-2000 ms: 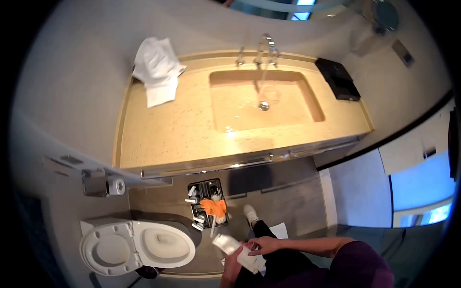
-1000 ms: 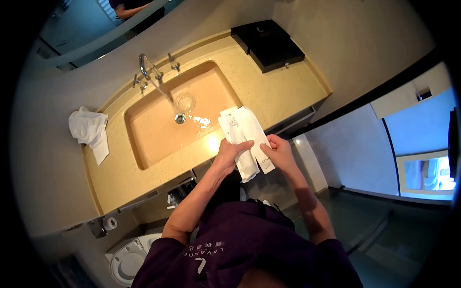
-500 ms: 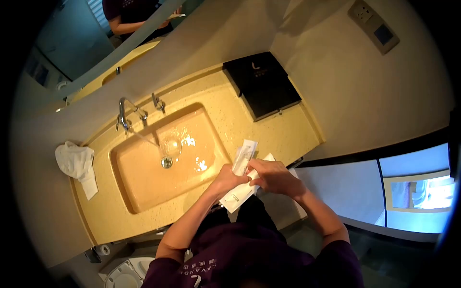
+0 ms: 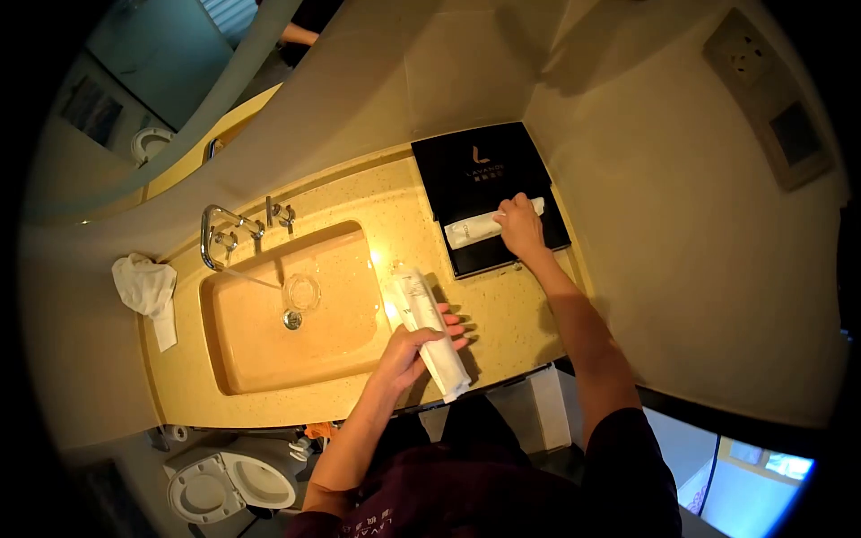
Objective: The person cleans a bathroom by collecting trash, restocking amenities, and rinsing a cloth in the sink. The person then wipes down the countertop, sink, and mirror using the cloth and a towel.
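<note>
My left hand (image 4: 408, 354) holds a bundle of long white paper packets (image 4: 429, 332) over the counter's front edge, thumb on top and fingers underneath. My right hand (image 4: 522, 226) grips another white packet (image 4: 475, 229) that lies across the lower part of a black tray-like box (image 4: 480, 170) with a printed logo. The box stands on the yellow counter (image 4: 511, 314), to the right of the sink (image 4: 260, 350). A clear round glass dish (image 4: 302, 291) lies in the sink near the drain, and water runs from the faucet (image 4: 215, 235).
A crumpled white cloth (image 4: 146, 289) lies at the counter's left end. Below it are the toilet (image 4: 202, 489) and something orange (image 4: 318, 430). A mirror (image 4: 161, 81) hangs above, and a socket panel (image 4: 767, 99) is on the right wall.
The view has shifted toward the counter's right end. My right hand has moved from the bundle to the black box with one packet; my left hand keeps the others.
</note>
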Demonstrator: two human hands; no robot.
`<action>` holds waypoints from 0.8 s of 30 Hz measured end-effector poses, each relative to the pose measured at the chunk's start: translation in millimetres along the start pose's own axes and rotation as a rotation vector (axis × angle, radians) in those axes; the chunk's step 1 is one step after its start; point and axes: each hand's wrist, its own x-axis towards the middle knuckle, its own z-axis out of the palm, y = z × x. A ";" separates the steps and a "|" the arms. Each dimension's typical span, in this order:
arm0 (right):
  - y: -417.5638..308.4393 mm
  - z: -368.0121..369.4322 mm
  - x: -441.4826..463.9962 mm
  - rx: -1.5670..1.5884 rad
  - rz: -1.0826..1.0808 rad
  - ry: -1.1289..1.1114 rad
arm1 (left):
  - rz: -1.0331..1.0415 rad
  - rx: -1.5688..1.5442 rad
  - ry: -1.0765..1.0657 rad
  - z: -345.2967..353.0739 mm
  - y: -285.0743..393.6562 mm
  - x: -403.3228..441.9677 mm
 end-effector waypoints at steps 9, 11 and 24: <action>-20.1 -24.3 -21.2 -0.085 0.038 -0.323 | 0.063 -0.031 0.066 23.8 -21.8 16.8; -2.5 -14.8 -21.1 -0.095 0.004 -0.326 | 0.073 -0.044 0.080 18.3 -26.2 23.4; 36.5 18.0 0.6 -0.228 -0.220 -0.108 | 0.088 -0.071 0.043 45.2 -15.7 48.8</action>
